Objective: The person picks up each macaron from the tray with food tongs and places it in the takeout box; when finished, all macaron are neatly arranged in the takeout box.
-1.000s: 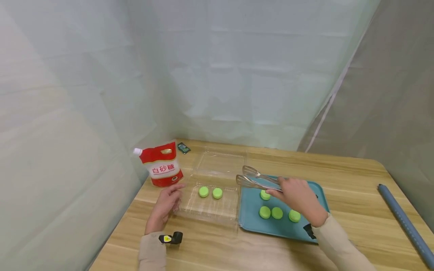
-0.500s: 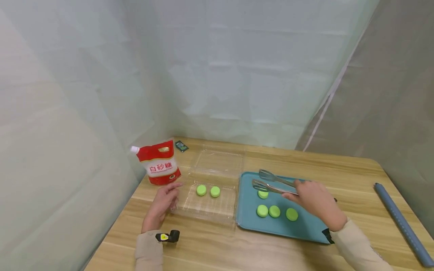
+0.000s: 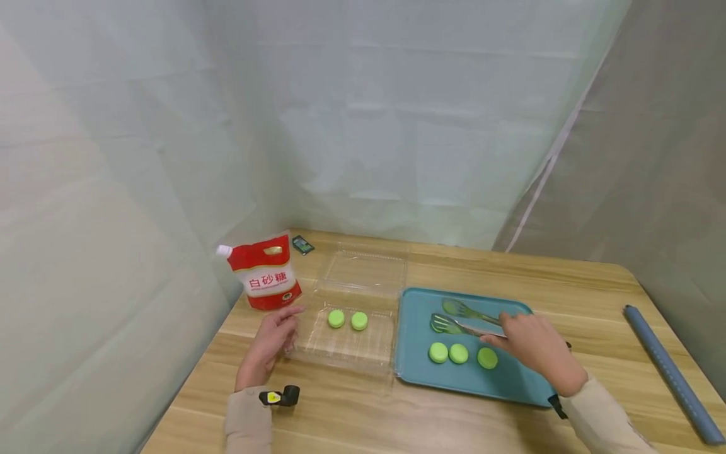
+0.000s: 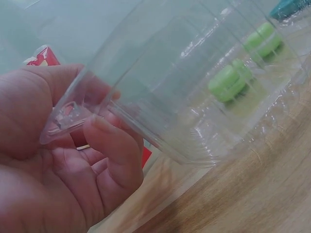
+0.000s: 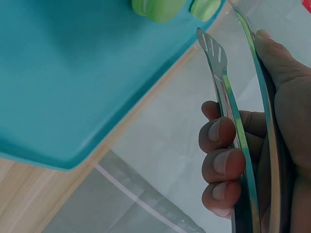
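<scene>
My right hand (image 3: 533,343) grips metal tongs (image 3: 469,330) over the blue tray (image 3: 413,340). The tongs' two slotted ends stand apart, and the nearer one partly covers a green macaron at the tray's back left. In the right wrist view, fingers curl round one arm of the tongs and the thumb lies along the other. Several more macarons (image 3: 458,354) sit on the tray. By its left edge, my left hand (image 3: 272,340) holds the open clear plastic box (image 4: 146,126), its corner between thumb and fingers. Two green macarons (image 3: 359,321) lie inside the box.
A red and white sugar bag (image 3: 266,274) stands behind my left hand. Near the back edge lies a small dark packet (image 3: 303,244). A long blue-grey rod (image 3: 672,372) lies along the table's right side. Cloth walls (image 3: 374,126) surround the wooden table.
My right hand has carried the tongs rightward and then lowered them, from the box's right edge to over the back-left macaron on the tray. The left hand stays at the box.
</scene>
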The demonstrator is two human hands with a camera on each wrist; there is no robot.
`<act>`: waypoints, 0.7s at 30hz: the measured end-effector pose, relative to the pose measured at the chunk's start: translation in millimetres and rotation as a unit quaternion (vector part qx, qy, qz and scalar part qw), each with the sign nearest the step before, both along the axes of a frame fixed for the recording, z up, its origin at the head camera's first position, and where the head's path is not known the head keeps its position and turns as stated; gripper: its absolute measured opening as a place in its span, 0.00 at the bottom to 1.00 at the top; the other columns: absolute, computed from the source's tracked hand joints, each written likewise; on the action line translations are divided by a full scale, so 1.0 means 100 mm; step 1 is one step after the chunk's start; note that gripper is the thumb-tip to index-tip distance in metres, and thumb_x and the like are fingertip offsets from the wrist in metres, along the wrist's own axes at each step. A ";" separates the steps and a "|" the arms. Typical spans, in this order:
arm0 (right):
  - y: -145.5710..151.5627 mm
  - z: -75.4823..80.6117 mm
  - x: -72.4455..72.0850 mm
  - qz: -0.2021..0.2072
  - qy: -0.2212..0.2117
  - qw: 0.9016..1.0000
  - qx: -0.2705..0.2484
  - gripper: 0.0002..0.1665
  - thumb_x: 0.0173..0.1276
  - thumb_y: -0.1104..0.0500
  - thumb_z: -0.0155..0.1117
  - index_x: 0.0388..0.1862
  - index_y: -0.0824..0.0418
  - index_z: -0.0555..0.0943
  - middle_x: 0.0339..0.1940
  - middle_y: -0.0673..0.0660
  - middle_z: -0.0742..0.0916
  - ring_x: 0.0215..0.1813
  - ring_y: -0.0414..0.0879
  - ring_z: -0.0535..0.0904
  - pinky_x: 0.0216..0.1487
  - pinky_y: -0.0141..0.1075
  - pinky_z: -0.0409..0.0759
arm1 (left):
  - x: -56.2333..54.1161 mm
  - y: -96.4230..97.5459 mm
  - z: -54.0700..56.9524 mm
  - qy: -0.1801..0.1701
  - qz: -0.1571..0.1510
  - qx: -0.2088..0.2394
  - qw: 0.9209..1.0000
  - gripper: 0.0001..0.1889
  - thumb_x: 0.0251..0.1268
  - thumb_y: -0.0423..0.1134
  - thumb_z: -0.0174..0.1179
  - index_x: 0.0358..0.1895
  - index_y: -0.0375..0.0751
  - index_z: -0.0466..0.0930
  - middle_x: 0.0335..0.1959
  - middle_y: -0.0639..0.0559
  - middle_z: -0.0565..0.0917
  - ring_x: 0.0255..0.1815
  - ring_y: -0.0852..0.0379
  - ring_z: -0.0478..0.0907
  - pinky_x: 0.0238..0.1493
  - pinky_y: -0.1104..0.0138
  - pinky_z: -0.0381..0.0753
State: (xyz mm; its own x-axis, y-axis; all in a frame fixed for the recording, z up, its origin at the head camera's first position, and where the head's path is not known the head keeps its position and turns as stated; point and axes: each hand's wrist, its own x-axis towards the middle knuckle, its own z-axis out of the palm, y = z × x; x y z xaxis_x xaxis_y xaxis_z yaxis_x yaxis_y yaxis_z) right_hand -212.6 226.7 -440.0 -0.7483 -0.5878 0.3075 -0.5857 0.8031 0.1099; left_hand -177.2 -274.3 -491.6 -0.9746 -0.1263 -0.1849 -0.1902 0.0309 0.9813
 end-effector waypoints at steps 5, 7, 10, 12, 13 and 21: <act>0.04 -0.05 0.01 -0.002 -0.010 1.000 0.001 0.33 0.58 0.39 0.75 0.17 0.52 0.62 0.13 0.44 0.59 0.16 0.36 0.51 0.17 0.31 0.48 | 0.00 0.01 0.00 0.001 0.000 -0.011 1.000 0.22 0.75 0.29 0.48 0.69 0.28 0.68 0.23 0.53 0.70 0.19 0.61 0.65 0.20 0.71 0.68; 0.05 -0.07 0.01 -0.002 -0.014 1.000 -0.001 0.32 0.58 0.39 0.75 0.17 0.52 0.63 0.13 0.45 0.61 0.16 0.36 0.52 0.16 0.31 0.49 | 0.00 0.01 -0.01 0.001 0.001 -0.012 1.000 0.22 0.75 0.29 0.48 0.69 0.27 0.68 0.22 0.53 0.70 0.19 0.61 0.65 0.20 0.71 0.68; 0.05 -0.10 0.01 0.002 -0.012 1.000 -0.004 0.32 0.57 0.39 0.76 0.18 0.52 0.64 0.13 0.45 0.61 0.16 0.36 0.53 0.15 0.31 0.51 | 0.00 0.02 -0.01 0.001 0.003 -0.010 1.000 0.22 0.75 0.29 0.48 0.69 0.28 0.69 0.22 0.53 0.69 0.18 0.61 0.64 0.20 0.71 0.68; 0.05 -0.12 0.02 0.011 -0.002 1.000 -0.007 0.32 0.55 0.40 0.77 0.17 0.52 0.64 0.13 0.44 0.61 0.16 0.36 0.53 0.15 0.31 0.51 | 0.00 0.02 -0.02 0.000 0.003 -0.010 1.000 0.22 0.75 0.29 0.48 0.70 0.28 0.68 0.23 0.53 0.69 0.18 0.61 0.64 0.19 0.71 0.68; 0.05 -0.13 0.02 0.015 0.005 1.000 -0.009 0.32 0.55 0.40 0.77 0.17 0.52 0.64 0.13 0.44 0.60 0.16 0.36 0.53 0.15 0.31 0.50 | 0.00 0.02 -0.02 0.001 0.002 -0.011 1.000 0.23 0.75 0.29 0.48 0.70 0.28 0.68 0.23 0.53 0.69 0.18 0.61 0.64 0.20 0.71 0.68; 0.07 -0.17 0.00 0.048 0.060 0.997 -0.025 0.33 0.56 0.37 0.74 0.17 0.50 0.61 0.14 0.42 0.56 0.16 0.33 0.49 0.15 0.29 0.46 | 0.00 0.00 -0.01 0.003 0.002 -0.015 1.000 0.23 0.75 0.29 0.48 0.70 0.27 0.67 0.23 0.52 0.69 0.19 0.60 0.64 0.20 0.70 0.68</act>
State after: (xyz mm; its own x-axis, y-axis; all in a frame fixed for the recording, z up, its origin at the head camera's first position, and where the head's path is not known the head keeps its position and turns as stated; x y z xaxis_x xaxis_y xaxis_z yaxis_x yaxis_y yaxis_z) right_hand -212.8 234.0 -456.8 -0.6459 -0.6366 0.4213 -0.6451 0.7503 0.1448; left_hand -177.5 -274.2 -492.9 -0.9753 -0.1362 -0.1741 -0.1836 0.0602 0.9812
